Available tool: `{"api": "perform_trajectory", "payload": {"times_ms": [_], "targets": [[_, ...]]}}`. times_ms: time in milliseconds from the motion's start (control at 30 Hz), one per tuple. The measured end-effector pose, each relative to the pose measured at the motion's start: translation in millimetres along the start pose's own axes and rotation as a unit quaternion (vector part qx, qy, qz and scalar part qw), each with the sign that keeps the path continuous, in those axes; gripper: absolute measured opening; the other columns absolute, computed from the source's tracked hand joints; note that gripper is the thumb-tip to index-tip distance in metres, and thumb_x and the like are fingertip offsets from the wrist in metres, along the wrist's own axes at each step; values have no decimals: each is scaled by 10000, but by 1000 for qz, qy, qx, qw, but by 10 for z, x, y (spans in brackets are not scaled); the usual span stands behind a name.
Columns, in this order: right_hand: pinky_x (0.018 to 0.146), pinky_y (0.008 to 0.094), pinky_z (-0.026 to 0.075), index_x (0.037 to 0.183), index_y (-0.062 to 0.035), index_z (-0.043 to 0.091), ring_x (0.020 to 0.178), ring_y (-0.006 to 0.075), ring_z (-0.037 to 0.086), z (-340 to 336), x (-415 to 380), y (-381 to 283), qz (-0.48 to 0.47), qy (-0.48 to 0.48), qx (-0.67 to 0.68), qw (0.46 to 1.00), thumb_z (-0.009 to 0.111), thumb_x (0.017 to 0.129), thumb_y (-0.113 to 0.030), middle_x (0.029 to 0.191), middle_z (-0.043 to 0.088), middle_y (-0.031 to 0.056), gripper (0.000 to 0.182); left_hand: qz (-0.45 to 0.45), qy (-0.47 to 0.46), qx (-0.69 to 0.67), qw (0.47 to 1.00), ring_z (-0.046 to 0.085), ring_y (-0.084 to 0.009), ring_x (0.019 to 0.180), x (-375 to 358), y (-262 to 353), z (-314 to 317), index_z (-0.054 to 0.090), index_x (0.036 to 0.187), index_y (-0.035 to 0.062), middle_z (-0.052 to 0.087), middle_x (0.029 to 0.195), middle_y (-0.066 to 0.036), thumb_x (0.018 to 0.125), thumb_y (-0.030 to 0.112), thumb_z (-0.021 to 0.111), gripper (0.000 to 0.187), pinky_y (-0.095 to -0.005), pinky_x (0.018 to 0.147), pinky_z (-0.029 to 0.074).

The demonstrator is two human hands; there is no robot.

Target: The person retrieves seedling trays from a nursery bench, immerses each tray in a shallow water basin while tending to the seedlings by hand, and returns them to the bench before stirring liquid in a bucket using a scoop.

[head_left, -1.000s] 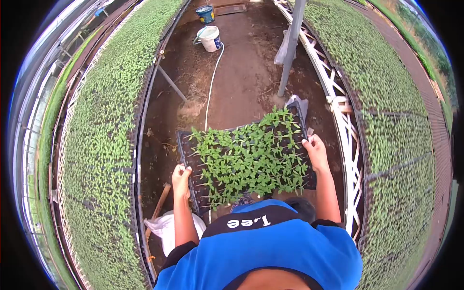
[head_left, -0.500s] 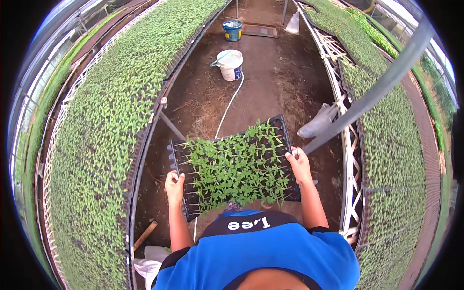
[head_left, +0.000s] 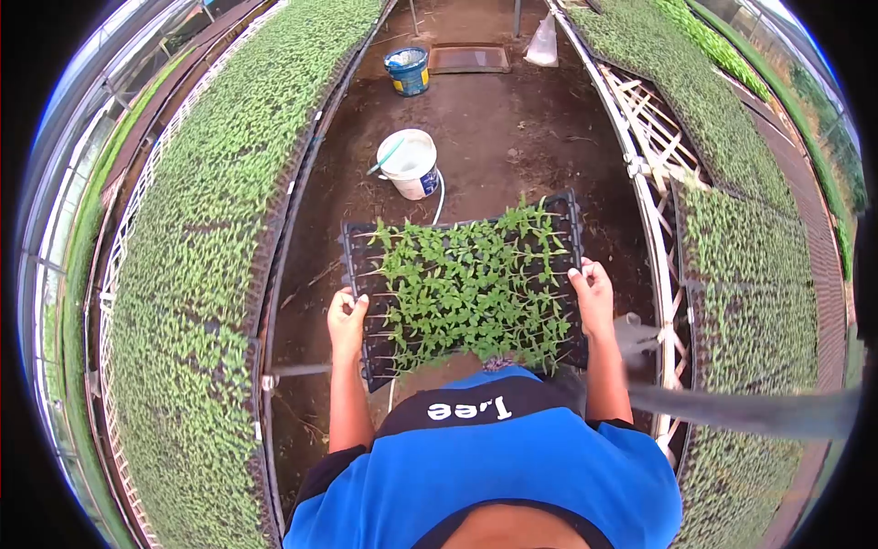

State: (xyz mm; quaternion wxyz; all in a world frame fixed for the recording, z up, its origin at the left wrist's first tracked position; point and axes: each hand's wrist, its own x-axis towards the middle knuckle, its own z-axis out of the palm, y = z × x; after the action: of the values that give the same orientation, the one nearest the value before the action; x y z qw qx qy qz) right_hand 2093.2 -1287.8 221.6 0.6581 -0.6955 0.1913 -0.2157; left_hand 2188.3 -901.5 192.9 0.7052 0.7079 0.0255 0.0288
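Between my two hands I carry a black seedling tray full of green seedlings, held in front of my body above the aisle floor. My left hand is closed on the tray's left edge, thumb on top. On the opposite edge, my right hand grips in the same way. The fingers under the rim are partly hidden. The seedlings leave bare dark strips along the tray's left and right sides.
Long benches of seedling trays run along the left and right. A white bucket with a hose stands ahead, a blue bucket beyond it. A grey pole is near my right arm. A plastic bag hangs far right.
I have moved forward along the aisle with the tray: the white bucket appears closer, and the pole has slid back beside my right arm. The tray is more level; both hands keep their grip.
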Motion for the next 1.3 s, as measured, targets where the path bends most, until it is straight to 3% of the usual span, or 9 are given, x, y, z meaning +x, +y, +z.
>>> {"api": "perform_trajectory", "payload": {"times_ms": [133, 400, 467, 600, 667, 733, 933, 1133, 1300], "targets": [[689, 234, 361, 690, -60, 444, 837, 103, 428, 463, 1230, -180, -28, -38, -21, 999, 585, 773, -71, 967, 482, 65, 164, 29, 58, 45, 997, 373, -47, 676, 918, 351, 359, 398, 674, 99, 471, 900, 2, 765, 76, 624, 245, -194, 617, 332], [723, 220, 345, 682, -75, 415, 841, 80, 415, 1286, 3570, -145, 4, -133, 81, 988, 585, 774, -51, 1035, 461, 72, 195, 26, 152, 73, 985, 347, -40, 661, 2724, 474, 1072, 374, 681, 89, 464, 884, 9, 784, 55, 589, 241, -175, 606, 304], [726, 218, 346, 681, -78, 415, 816, 74, 418, 1407, 4071, -160, 20, -124, 68, 990, 584, 775, -50, 1049, 460, 68, 195, 39, 131, 31, 990, 343, -28, 647, 3275, 418, 1286, 376, 687, 89, 462, 858, 25, 781, 53, 592, 239, -163, 592, 292], [728, 229, 356, 680, -81, 414, 817, 81, 423, 1479, 5155, -273, -7, -86, 11, 996, 589, 772, -54, 1060, 463, 64, 199, 20, 113, 84, 990, 353, -49, 640, 4406, 501, 1878, 370, 654, 93, 457, 931, -18, 769, 58, 603, 262, -198, 566, 317], [726, 222, 357, 670, -83, 415, 842, 86, 431, 1500, 5618, -486, 23, -54, 23, 998, 591, 773, -55, 1057, 471, 68, 205, 68, 92, 132, 985, 340, -51, 635, 5012, 515, 2171, 371, 652, 86, 457, 907, -17, 761, 63, 606, 259, -197, 566, 310], [702, 208, 357, 681, -81, 428, 824, 73, 429, 1469, 6050, -546, 2, -32, 12, 999, 588, 776, -46, 1071, 471, 59, 189, 15, 66, 105, 992, 333, -51, 633, 5472, 757, 2547, 366, 644, 84, 456, 899, -19, 757, 64, 608, 268, -200, 571, 311], [728, 193, 346, 691, -91, 427, 816, 54, 429, 1357, 7324, -558, 9, 61, 30, 998, 564, 791, -23, 1068, 475, 41, 182, 56, -1, 48, 997, 381, -55, 690, 6894, 700, 3518, 372, 659, 90, 467, 931, -25, 769, 74, 611, 264, -200, 616, 335], [743, 204, 345, 683, -94, 421, 815, 67, 436, 1429, 8847, -184, -5, 44, 63, 997, 569, 786, -25, 1063, 475, 43, 193, 24, -18, 22, 999, 401, -58, 715, 8209, 299, 4408, 388, 655, 82, 485, 940, -29, 773, 88, 615, 256, -192, 631, 341], [815, 242, 344, 711, -92, 453, 889, 86, 465, 1740, 10286, 55, -18, -11, 48, 999, 568, 790, -65, 1106, 490, 73, 142, 80, 46, 49, 995, 325, -32, 587, 9228, 200, 5018, 394, 646, 87, 489, 851, -2, 775, 95, 614, 255, -199, 573, 310]]}}
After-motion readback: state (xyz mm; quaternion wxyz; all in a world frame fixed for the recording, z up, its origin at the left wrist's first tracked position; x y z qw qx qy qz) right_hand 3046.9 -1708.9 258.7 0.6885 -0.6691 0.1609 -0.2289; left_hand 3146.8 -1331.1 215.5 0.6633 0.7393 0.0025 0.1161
